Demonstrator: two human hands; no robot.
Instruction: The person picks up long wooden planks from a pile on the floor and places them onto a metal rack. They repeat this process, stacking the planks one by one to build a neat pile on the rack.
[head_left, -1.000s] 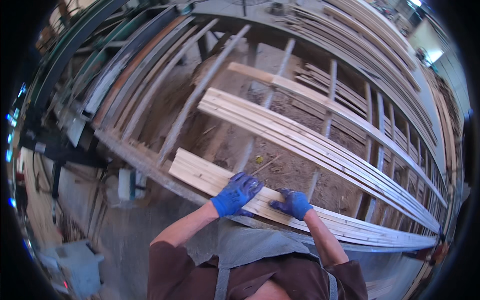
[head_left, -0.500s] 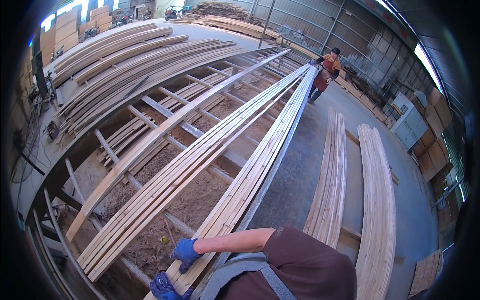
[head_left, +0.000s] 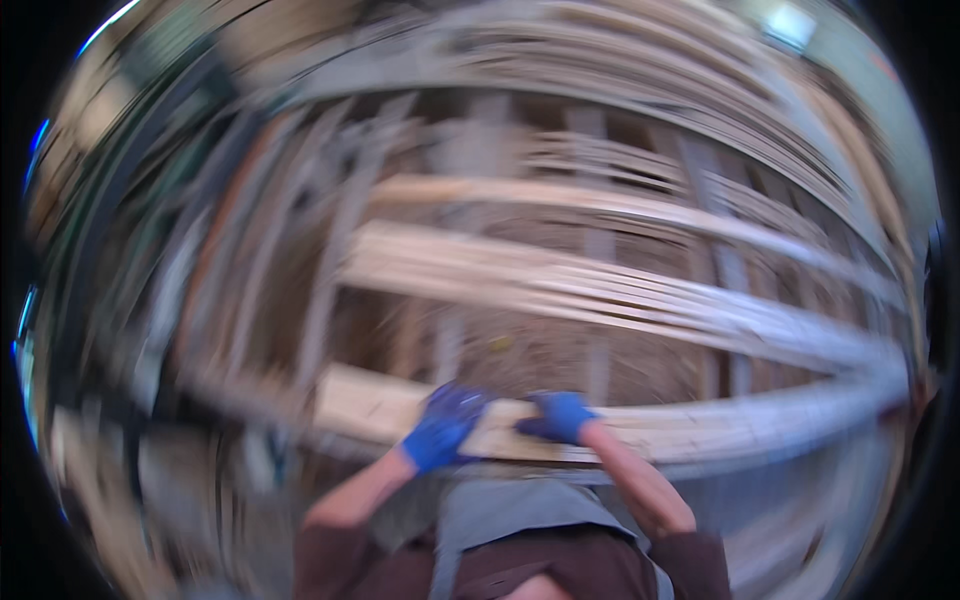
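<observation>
A narrow stack of pale wooden boards [head_left: 365, 408] lies across in front of me, at the near side of a metal rack. My left hand [head_left: 445, 428], in a blue glove, grips the boards near their left end. Close by on its right, my right hand [head_left: 560, 415], also gloved in blue, is closed over the same boards. Motion blur smears the fingertips. A second bundle of boards [head_left: 450, 262] rests farther across the rack, and its right end converges with the near stack. Beyond it runs a single board [head_left: 560, 195].
Crossbars [head_left: 335, 270] of the rack span a bed of brown debris [head_left: 480, 350]. More long boards [head_left: 640, 50] lie stacked past the rack's far rail. Blurred dark metal framing [head_left: 140, 200] stands on the left.
My view has swung left toward the near ends of the boards, so the co-worker at the far end is out of sight. Both hands are still on the near stack.
</observation>
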